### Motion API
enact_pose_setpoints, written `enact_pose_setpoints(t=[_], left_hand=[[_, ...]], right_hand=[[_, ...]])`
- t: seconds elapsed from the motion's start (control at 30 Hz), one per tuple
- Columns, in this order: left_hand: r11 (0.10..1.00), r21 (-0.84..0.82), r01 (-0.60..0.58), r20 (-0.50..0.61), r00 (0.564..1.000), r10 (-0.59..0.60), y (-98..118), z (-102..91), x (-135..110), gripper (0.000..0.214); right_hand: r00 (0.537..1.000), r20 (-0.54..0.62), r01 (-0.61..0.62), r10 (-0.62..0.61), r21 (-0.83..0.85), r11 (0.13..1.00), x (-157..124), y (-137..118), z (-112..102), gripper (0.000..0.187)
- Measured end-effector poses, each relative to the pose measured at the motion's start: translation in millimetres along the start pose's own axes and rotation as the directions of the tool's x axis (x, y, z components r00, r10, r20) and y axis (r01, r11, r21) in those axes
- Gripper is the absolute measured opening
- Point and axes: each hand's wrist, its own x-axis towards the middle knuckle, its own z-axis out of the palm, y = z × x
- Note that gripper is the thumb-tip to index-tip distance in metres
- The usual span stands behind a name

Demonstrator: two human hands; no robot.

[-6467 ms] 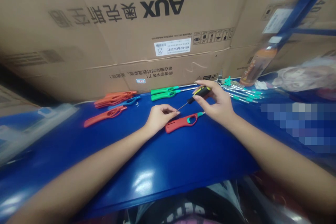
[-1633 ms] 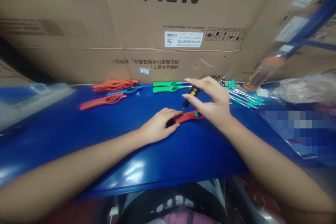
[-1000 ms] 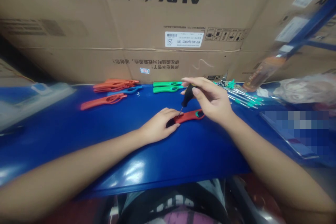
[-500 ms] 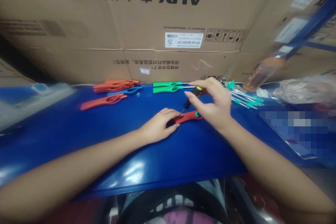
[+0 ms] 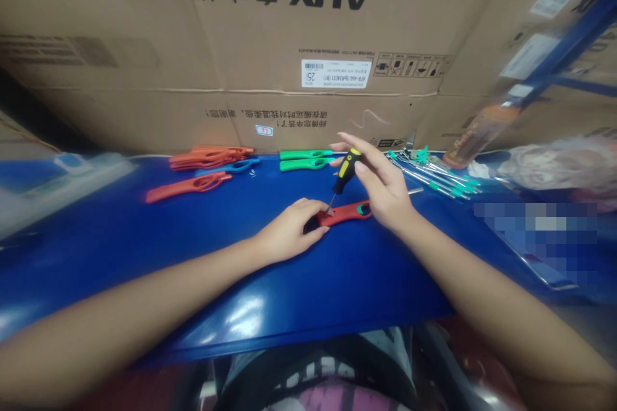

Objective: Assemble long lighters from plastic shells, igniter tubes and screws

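On the blue tabletop, my left hand (image 5: pixel 297 229) pinches the near end of a red long-neck lighter (image 5: pixel 346 212) that lies flat. The lighter has a green trigger (image 5: pixel 361 209), and part of its body is hidden under my fingers. My right hand (image 5: pixel 385 189) holds a screwdriver (image 5: pixel 348 170) by its black and yellow handle, thumb on one side and fingers loosely extended on the other. The screwdriver leans slightly, its shaft pointing down to the lighter's body beside my left fingertips. A metal tube reaches out past the lighter's right end, partly behind my right hand.
Orange-red lighter bodies (image 5: pixel 209 157) and a blue one (image 5: pixel 241 167) lie at the back left. Two green lighters (image 5: pixel 304 165) are behind my hands. Several metal tubes with green parts (image 5: pixel 438 176) lie right, near a bottle (image 5: pixel 475 135). A large cardboard box (image 5: pixel 231 32) stands behind.
My right hand and the screwdriver handle have shifted a little left, and the handle has turned and stands more upright. My left hand and the lighter stay in place.
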Motion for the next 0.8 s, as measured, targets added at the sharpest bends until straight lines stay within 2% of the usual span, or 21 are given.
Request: enact_pose_setpoints(t=[0.07,0.1,0.2,0.27,0.33,0.43,0.47,0.5,0.6,0.67,0.8], left_hand=[[1.0,-0.006,0.002,0.003,1.0,-0.002,0,-0.1,0,0.019],[1.0,-0.01,0.002,0.004,1.0,-0.002,1,-0.3,0,0.019],[1.0,-0.015,0.0,0.006,1.0,0.0,1,-0.9,0,0.019],[1.0,-0.012,-0.002,0.003,1.0,0.002,1,-1.0,0,0.019],[1.0,-0.007,-0.002,0.003,1.0,0.002,1,-1.0,0,0.019],[1.0,-0.009,-0.001,0.003,1.0,0.001,1,-0.9,0,0.018],[1.0,-0.011,-0.002,0.004,1.0,0.002,1,-0.9,0,0.018],[1.0,-0.013,-0.003,0.005,1.0,0.003,1,-1.0,0,0.018],[1.0,-0.015,-0.004,0.012,1.0,0.005,1,-1.1,0,0.018],[1.0,-0.014,-0.003,0.008,1.0,0.003,2,-1.2,1,0.019],[1.0,-0.009,-0.004,0.009,1.0,0.004,2,-1.5,1,0.019]], right_hand=[[0.997,0.071,-0.043,0.035,0.116,0.992,1,0,0,0.038],[0.998,0.058,-0.038,0.031,0.124,0.992,2,1,0,0.036],[0.996,-0.088,0.027,-0.031,-0.052,0.998,2,1,0,0.029],[0.99,-0.12,0.047,-0.067,-0.163,0.985,2,-1,-1,0.027],[0.997,-0.056,0.044,-0.05,-0.104,0.994,2,-4,-3,0.028],[0.996,0.087,-0.002,-0.007,0.104,0.995,4,-9,-4,0.035],[0.996,0.093,-0.001,-0.01,0.119,0.993,4,-10,-5,0.033],[0.998,0.067,0.017,-0.023,0.088,0.996,4,-11,-5,0.031],[0.99,-0.08,0.101,-0.114,-0.148,0.984,4,-13,-5,0.024],[0.985,-0.086,0.128,-0.149,-0.218,0.968,4,-14,-5,0.025],[0.998,0.036,0.043,-0.042,-0.026,0.999,4,-13,-2,0.036]])
